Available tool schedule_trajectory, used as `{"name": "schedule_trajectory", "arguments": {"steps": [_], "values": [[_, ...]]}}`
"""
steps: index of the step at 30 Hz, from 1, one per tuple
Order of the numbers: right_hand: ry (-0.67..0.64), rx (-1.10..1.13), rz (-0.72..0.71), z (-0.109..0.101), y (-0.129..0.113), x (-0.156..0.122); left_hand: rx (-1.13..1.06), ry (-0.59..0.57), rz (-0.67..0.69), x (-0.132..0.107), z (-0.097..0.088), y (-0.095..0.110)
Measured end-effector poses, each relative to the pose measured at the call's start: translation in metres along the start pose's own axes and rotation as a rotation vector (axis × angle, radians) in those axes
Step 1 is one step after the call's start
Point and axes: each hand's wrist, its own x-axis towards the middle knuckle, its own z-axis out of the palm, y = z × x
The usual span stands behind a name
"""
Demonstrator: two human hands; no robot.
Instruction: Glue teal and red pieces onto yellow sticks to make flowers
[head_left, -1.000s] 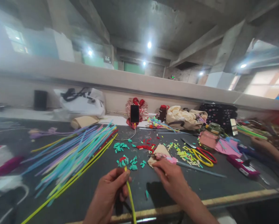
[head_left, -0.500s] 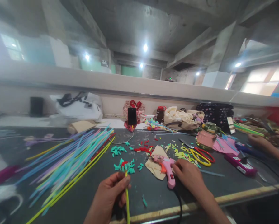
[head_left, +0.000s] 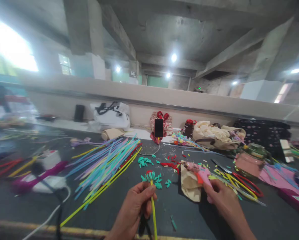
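Observation:
Pinched in my left hand (head_left: 140, 199) is a yellow-green pipe-cleaner stem (head_left: 153, 213) with a small head (head_left: 150, 175) of red and teal pieces at its top. My right hand (head_left: 222, 195) is wrapped round the handle of a pink hot glue gun (head_left: 202, 173), whose nozzle points left over a crumpled beige cloth or paper (head_left: 189, 188). Short teal pieces (head_left: 144, 162) lie behind and beside the flower head. Red pieces (head_left: 171, 165) are scattered between them and the glue gun.
A bundle of pipe cleaners (head_left: 114, 160) covers the table to the left. Scissors (head_left: 247, 185), pale yellow bits and a glass jar (head_left: 251, 160) lie right. A phone (head_left: 159, 128) leans at the back beside bags. A white cable (head_left: 49, 216) hangs at the lower left.
The view has turned left, so everything has shifted right. My right hand has closed on the glue gun's handle and lifted it slightly. My left hand keeps the stem.

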Motion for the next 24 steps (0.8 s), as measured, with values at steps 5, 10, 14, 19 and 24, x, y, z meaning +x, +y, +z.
{"name": "schedule_trajectory", "arguments": {"steps": [5, 10, 14, 19, 24], "values": [[0.232, 0.365, 0.044, 0.003, 0.001, -0.004, -0.015, 0.036, 0.022, 0.003, 0.002, 0.001], [-0.018, 0.594, -0.004, 0.021, -0.01, 0.002, 0.026, 0.027, 0.022, -0.001, 0.005, 0.002], [-0.137, 0.696, -0.047, 0.024, -0.018, 0.004, 0.114, -0.03, 0.029, -0.006, 0.008, 0.006], [-0.082, 0.626, -0.034, 0.019, -0.011, 0.005, 0.178, -0.102, -0.002, -0.004, 0.038, 0.018], [-0.031, 0.522, -0.019, 0.012, -0.006, 0.003, 0.146, -0.176, -0.065, 0.029, 0.068, 0.013]]}}
